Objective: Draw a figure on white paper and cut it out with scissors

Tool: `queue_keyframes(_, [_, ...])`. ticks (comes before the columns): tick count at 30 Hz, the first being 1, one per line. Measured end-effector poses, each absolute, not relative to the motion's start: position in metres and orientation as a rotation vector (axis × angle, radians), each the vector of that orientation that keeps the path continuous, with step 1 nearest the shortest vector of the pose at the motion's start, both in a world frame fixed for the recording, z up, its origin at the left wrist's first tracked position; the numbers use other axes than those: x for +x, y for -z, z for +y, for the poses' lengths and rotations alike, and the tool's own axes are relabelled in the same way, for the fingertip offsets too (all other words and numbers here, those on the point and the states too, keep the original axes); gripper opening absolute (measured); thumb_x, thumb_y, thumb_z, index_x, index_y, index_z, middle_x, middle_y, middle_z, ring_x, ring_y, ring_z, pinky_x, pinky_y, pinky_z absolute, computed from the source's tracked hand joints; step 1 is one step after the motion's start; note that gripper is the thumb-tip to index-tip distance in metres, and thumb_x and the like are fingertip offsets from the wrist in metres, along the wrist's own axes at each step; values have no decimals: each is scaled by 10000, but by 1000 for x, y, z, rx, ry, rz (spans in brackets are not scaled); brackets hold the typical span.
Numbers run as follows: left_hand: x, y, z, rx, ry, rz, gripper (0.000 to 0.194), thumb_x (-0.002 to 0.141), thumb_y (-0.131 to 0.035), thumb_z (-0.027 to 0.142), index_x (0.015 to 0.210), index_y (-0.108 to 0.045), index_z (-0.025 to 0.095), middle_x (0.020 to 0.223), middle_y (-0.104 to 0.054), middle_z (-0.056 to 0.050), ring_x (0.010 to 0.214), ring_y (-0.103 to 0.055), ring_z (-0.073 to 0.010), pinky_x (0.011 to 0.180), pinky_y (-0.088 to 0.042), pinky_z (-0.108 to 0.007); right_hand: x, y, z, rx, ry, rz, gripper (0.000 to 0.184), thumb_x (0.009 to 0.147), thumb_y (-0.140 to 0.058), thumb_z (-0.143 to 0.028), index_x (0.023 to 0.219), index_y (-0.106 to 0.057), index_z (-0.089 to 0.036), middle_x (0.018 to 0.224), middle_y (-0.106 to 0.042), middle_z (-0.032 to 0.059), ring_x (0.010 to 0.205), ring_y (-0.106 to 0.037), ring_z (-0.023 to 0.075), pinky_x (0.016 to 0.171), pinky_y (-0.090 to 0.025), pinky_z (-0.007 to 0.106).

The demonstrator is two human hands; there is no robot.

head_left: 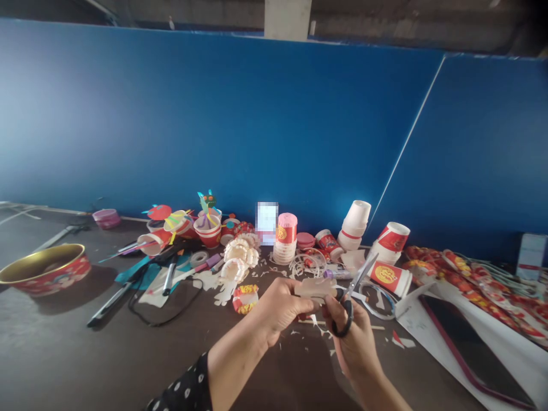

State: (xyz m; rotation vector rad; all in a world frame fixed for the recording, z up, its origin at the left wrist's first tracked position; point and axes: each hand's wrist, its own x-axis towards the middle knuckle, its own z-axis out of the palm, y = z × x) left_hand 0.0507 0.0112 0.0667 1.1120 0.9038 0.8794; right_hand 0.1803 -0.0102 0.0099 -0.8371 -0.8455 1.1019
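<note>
My left hand [280,308] is closed on the left end of a small whitish piece of paper [315,287], thumb below it. My right hand [353,331] has its fingers hooked through the black handles of a pair of scissors [358,278], whose blades point up and away to the right. Its fingertips also touch the right end of the paper piece. Just beyond the hands lie loops of cut white paper strip [307,264]. White paper scraps [320,323] are scattered on the dark table beneath.
Paper cups stand at the back, among them a stack with a pink top [286,237] and white stacked cups [355,224]. Scalloped paper cuttings [237,260] lie left of centre. A phone [475,348] rests at right, a gold-rimmed bowl [47,271] at far left. Behind rises a blue partition [240,125].
</note>
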Motion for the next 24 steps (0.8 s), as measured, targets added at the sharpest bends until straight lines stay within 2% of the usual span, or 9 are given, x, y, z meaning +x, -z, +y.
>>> queue_keyframes(6, [50,-68,15,1105,-981,966,101,575,-663,208,584,-594,134,533,-538,15,488,-428,-84,525,-336,-239,180,-7,-11,-909,-1086,-903,255,705,-662,-301,544,-515,-170,501,-441,-52,476,-327,92,470,-261,234])
queue_keyframes(13, [56,-61,13,1112,-956,969,175,596,-641,275,533,-550,139,487,-504,16,495,-455,-110,530,-360,-260,176,-9,-13,-899,-1102,-948,244,715,-646,-311,559,-525,-169,520,-461,-45,505,-357,101,495,-294,231])
queue_keyframes(19, [44,-66,22,1270,-964,1029,120,608,-575,215,516,-553,141,489,-515,11,510,-455,-110,557,-342,-258,177,-4,-11,-891,-1115,-886,218,699,-665,-310,579,-550,-169,540,-493,-36,497,-370,96,474,-286,217])
queue_keyframes(24, [35,-75,25,1364,-816,1104,76,577,-589,183,521,-561,141,500,-528,15,513,-447,-107,551,-322,-251,180,-2,-9,-909,-1094,-900,200,710,-661,-292,593,-555,-170,529,-495,-46,497,-366,85,481,-283,207])
